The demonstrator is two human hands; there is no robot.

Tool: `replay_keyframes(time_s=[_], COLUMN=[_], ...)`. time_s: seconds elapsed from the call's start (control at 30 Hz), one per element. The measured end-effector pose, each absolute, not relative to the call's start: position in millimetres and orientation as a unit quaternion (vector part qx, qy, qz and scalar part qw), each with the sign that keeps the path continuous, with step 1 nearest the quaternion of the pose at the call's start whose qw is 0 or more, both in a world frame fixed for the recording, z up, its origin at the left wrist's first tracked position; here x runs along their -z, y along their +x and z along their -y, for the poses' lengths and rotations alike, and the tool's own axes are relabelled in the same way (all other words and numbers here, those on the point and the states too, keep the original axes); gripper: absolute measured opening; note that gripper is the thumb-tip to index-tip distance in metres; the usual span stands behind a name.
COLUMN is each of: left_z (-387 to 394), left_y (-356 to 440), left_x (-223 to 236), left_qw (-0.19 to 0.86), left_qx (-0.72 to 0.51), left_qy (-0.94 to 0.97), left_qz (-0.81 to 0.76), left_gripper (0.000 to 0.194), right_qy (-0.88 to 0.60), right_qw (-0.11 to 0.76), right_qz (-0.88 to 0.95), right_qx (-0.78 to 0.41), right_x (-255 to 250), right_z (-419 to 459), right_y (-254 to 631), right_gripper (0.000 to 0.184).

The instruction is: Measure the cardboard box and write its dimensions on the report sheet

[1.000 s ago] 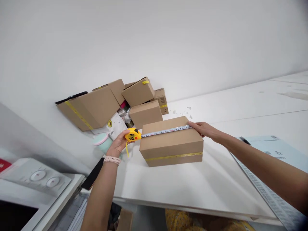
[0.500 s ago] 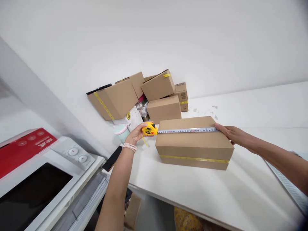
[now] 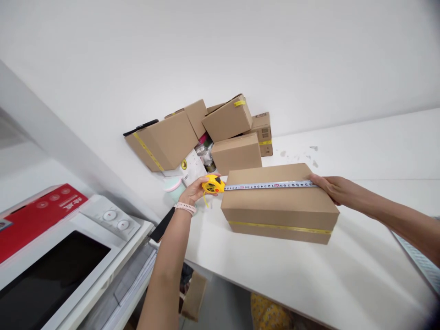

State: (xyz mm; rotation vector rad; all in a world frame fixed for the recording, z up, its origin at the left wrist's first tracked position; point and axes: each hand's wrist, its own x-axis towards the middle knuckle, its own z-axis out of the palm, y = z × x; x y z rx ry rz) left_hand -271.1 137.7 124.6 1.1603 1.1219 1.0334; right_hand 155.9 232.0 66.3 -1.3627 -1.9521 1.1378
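A closed cardboard box [image 3: 280, 201] with a yellow strip along its near side rests on the white table [image 3: 275, 270]. Just left of it, my left hand [image 3: 196, 190] grips a yellow tape measure [image 3: 213, 184] with a dangling yellow strap. The pulled-out blade [image 3: 261, 185] lies lengthwise across the box top, its numbers upside down to me. At the right edge of the box, my right hand [image 3: 326, 187] is closed over the blade's end, thumb on top; the very tip is hidden under it.
Several cardboard boxes [image 3: 237, 151] lean against the wall behind. A mint-and-pink tub [image 3: 174, 187] and a white box [image 3: 192, 167] stand at the left. A microwave [image 3: 68, 270] with a red box [image 3: 41, 213] on it fills the lower left. The table's front edge runs below.
The view has shifted slightly, so the surroundings sit a little differently. Both hands keep their hold, and the blade still lies across the box top.
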Motion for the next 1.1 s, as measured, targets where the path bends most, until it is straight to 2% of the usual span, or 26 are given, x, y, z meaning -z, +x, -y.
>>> replay_keyframes(time_s=[0.1, 0.17, 0.27, 0.37, 0.47, 0.63, 0.87, 1.1], left_z=[-125.2, -107.4, -65.0, -17.5, 11.2, 0.2, -39.2, -32.0], left_y=[-259.0, -242.6, -202.1, -148.2, -95.9, -39.5, -29.1, -40.2], left_x=[-146.1, -163.1, -175.0, -157.9, -122.7, -91.9, -99.3, -85.7], left_qw=[0.567, 0.571, 0.603, 0.684, 0.721, 0.683, 0.66, 0.672], left_qx=[-0.441, -0.433, -0.389, -0.315, -0.369, -0.54, -0.542, -0.543], left_qy=[0.518, 0.531, 0.541, 0.514, 0.451, 0.369, 0.351, 0.343], left_qz=[-0.465, -0.452, -0.439, -0.41, -0.377, -0.326, -0.384, -0.369], left_gripper=[0.052, 0.067, 0.078, 0.077, 0.082, 0.06, 0.059, 0.058], right_qy=[-0.525, -0.52, -0.496, -0.452, -0.406, -0.41, -0.46, -0.45], right_qw=[0.208, 0.237, 0.319, 0.335, 0.288, 0.247, 0.234, 0.225], right_qz=[0.723, 0.731, 0.721, 0.746, 0.796, 0.817, 0.812, 0.826], right_qx=[-0.399, -0.374, -0.363, -0.356, -0.345, -0.321, -0.272, -0.255], right_x=[-81.5, -96.8, -125.7, -151.1, -161.4, -146.0, -117.8, -111.4], right_z=[-235.5, -240.4, -247.1, -249.6, -252.1, -268.5, -299.7, -301.9], right_y=[158.0, 161.4, 160.7, 144.1, 117.0, 83.1, 64.2, 65.7], right_gripper=[0.065, 0.063, 0.058, 0.057, 0.058, 0.056, 0.042, 0.031])
